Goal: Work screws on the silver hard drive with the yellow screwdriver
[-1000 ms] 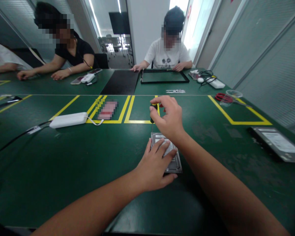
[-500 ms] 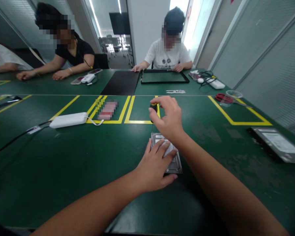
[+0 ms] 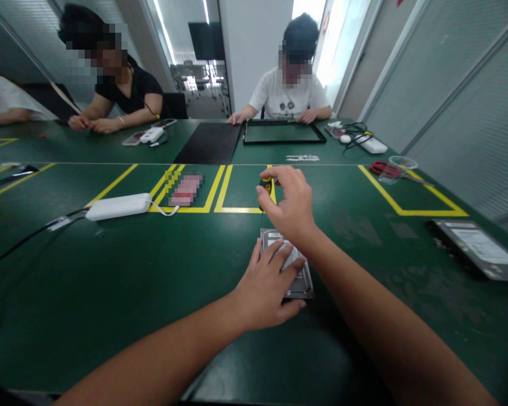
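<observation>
My left hand [image 3: 265, 290] lies spread over a silver hard drive [image 3: 305, 286] on the green table, its fingers apart and resting on the drive's label. The thumb is at the near edge. Above the drive's far left corner, my right hand [image 3: 292, 200] pinches the black and yellow handle of a screwdriver [image 3: 265, 185] between thumb and fingers. The screwdriver stands upright, and its thin shaft runs down to that corner. Whether the tip sits in a screw is too small to tell. My left hand covers much of the drive.
Another hard drive [image 3: 482, 248] lies at the right. Red-handled scissors [image 3: 385, 168] and a clear cup [image 3: 402, 163] are beyond it. A white power strip [image 3: 118, 207] with a cable lies left. Across the table, a person handles a black frame [image 3: 283, 142] beside a black panel [image 3: 209, 144].
The screwdriver handle has turned in my right hand, showing more yellow marking. My left hand and the drive stay put. The co-worker at left has brought both hands together.
</observation>
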The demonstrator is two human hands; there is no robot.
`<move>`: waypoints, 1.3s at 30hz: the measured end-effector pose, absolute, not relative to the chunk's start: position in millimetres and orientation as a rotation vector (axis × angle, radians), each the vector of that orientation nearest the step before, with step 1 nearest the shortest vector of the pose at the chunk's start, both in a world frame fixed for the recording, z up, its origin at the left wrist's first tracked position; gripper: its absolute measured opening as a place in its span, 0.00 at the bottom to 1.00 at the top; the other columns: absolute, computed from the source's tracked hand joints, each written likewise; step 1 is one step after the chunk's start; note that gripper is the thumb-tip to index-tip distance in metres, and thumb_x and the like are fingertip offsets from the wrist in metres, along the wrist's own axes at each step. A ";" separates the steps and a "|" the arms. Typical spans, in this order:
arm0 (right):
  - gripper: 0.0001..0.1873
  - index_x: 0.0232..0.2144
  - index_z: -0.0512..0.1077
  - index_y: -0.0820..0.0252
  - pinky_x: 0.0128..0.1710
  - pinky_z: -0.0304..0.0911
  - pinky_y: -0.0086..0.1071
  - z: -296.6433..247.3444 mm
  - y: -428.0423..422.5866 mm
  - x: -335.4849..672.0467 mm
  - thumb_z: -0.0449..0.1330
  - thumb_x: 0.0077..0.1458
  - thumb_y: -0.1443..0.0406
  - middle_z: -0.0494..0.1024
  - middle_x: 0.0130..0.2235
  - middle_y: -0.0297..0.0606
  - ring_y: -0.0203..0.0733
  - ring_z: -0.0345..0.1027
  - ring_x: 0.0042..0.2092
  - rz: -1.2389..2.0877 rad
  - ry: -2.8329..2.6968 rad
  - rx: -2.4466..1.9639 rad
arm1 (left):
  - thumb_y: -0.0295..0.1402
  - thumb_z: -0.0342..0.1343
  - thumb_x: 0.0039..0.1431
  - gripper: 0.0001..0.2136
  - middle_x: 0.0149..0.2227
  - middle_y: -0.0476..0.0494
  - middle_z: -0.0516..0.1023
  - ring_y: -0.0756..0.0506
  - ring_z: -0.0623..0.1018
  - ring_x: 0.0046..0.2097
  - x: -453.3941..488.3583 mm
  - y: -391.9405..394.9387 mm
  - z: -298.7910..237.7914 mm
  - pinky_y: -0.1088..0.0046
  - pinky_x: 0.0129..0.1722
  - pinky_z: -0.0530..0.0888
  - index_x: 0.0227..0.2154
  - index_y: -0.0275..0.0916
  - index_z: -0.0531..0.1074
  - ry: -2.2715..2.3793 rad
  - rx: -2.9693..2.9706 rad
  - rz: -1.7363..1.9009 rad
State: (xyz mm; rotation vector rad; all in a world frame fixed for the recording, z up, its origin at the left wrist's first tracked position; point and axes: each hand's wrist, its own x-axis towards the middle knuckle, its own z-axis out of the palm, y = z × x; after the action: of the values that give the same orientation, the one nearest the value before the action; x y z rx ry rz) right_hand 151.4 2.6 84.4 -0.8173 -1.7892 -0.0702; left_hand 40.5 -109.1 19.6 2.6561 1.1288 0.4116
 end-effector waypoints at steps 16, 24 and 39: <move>0.10 0.38 0.72 0.58 0.43 0.64 0.39 84.3 3.3 152.1 0.64 0.55 0.59 0.74 0.39 0.39 0.44 0.66 0.43 -0.036 -1.781 -0.786 | 0.49 0.59 0.55 0.36 0.67 0.33 0.56 0.28 0.51 0.69 41.4 -108.9 19.2 0.35 0.66 0.41 0.64 0.42 0.60 1.129 2.663 0.399; 0.10 0.40 0.72 0.58 0.44 0.63 0.39 85.0 0.9 150.1 0.58 0.54 0.68 0.78 0.39 0.37 0.42 0.68 0.41 -0.097 -1.771 -0.776 | 0.49 0.60 0.54 0.36 0.67 0.33 0.57 0.28 0.51 0.69 40.9 -108.7 18.8 0.35 0.66 0.41 0.64 0.42 0.60 1.124 2.663 0.416; 0.05 0.37 0.74 0.58 0.43 0.64 0.38 87.1 1.5 151.5 0.59 0.58 0.65 0.78 0.38 0.36 0.42 0.69 0.41 -0.056 -1.782 -0.763 | 0.50 0.59 0.55 0.37 0.68 0.33 0.56 0.28 0.51 0.69 41.1 -108.8 19.3 0.35 0.66 0.42 0.65 0.42 0.58 1.133 2.672 0.388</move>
State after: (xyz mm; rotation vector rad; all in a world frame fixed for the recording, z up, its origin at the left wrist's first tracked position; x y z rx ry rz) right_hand 151.5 1.5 87.1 -0.7633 -1.7819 -0.0563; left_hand 41.1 -108.8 19.3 2.6723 1.1331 0.3884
